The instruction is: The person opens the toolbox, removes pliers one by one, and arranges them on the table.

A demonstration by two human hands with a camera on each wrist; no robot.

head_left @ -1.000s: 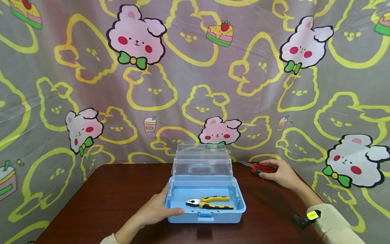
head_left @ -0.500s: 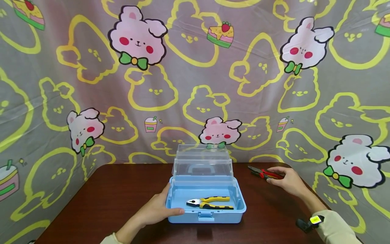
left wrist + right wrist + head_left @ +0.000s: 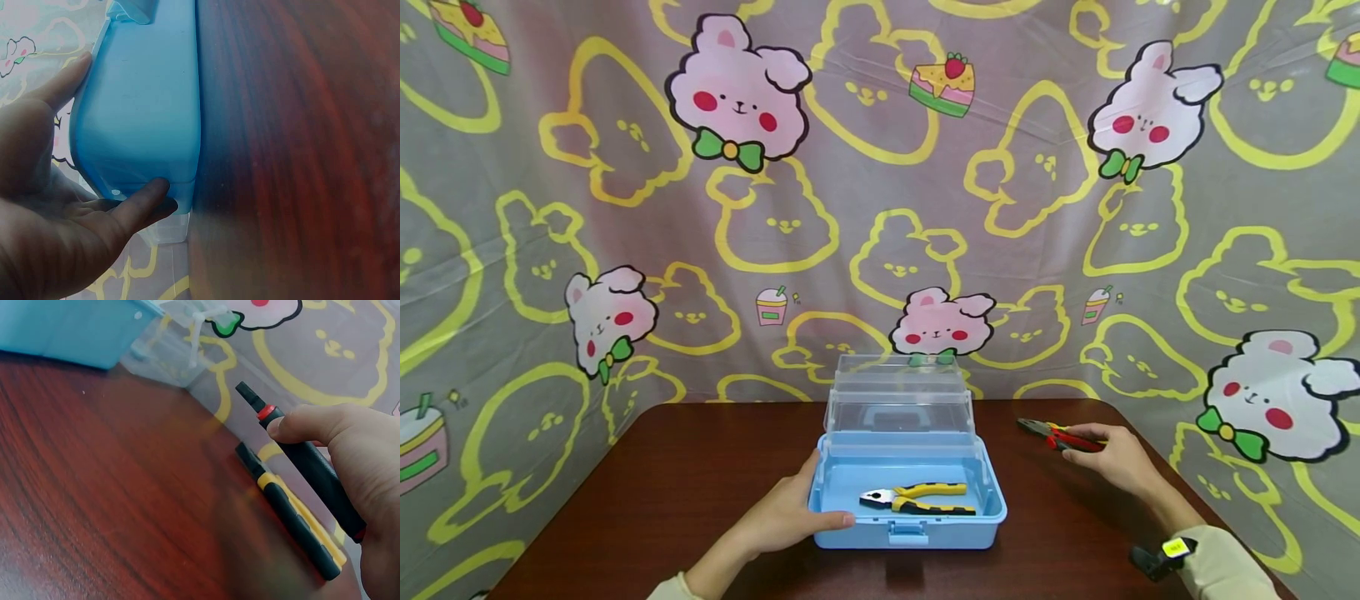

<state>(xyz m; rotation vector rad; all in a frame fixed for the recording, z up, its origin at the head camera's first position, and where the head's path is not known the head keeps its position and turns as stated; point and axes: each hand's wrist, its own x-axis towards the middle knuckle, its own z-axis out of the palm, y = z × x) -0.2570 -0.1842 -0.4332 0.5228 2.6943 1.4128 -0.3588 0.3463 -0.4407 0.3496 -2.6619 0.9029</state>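
Note:
A light-blue toolbox stands on the table with its clear lid raised. Inside lies a pair of yellow-and-black combination pliers. My left hand holds the box's left front corner, thumb at the front rim and fingers against the outer side. To the right of the box, my right hand grips red-and-black pliers by the handles, jaws pointing left. Below them on the table lies another pair of yellow-and-black pliers, mostly hidden in the head view.
The dark wooden table reaches back to a patterned curtain, which also hangs along both sides. A black wrist strap with a yellow label sits on the right sleeve.
My right hand has moved right and a little nearer with the red-and-black pliers. The left hand and the toolbox stay in place.

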